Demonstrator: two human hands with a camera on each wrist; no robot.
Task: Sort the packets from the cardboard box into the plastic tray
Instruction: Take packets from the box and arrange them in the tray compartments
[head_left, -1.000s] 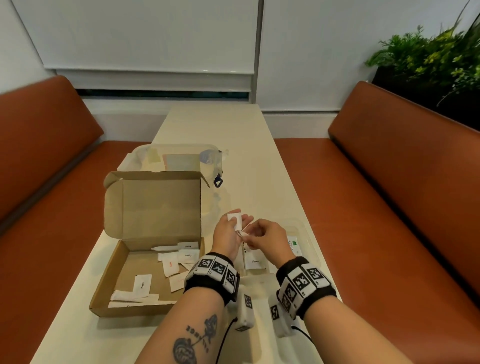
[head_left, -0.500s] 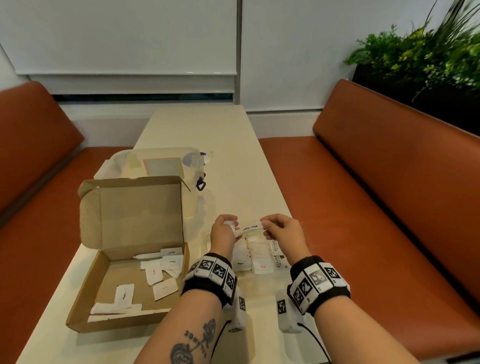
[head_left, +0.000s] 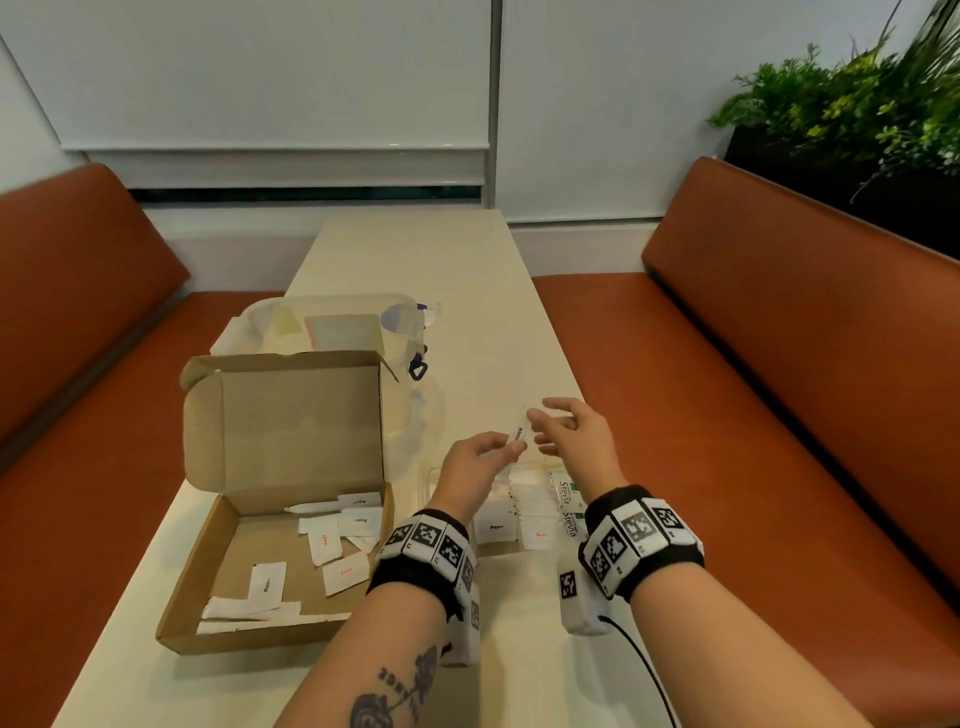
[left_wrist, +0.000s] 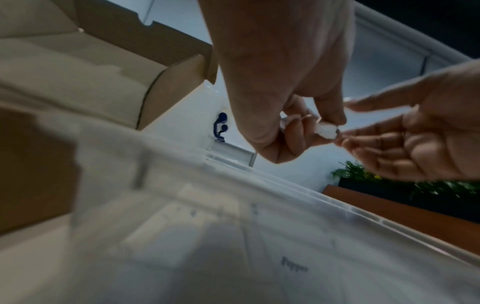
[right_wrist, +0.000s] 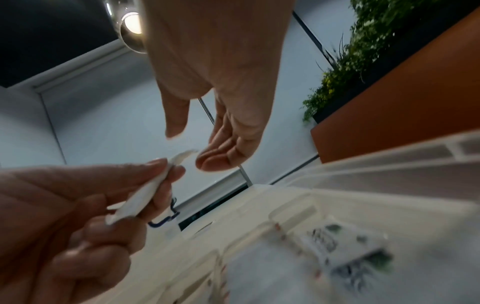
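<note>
Right wrist view alone shows right hand (right_wrist: 228, 115) off the packet (right_wrist: 145, 191)

Long cream table (head_left: 415, 249) between orange benches (head_left: 810, 364), white blinds (head_left: 270, 73) behind, green plants (head_left: 852, 104) at right.

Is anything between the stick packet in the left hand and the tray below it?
Nothing visible. The left hand pinches the stick packet just above the tray; the open right hand is beside the packet's far end, not under it.
</note>
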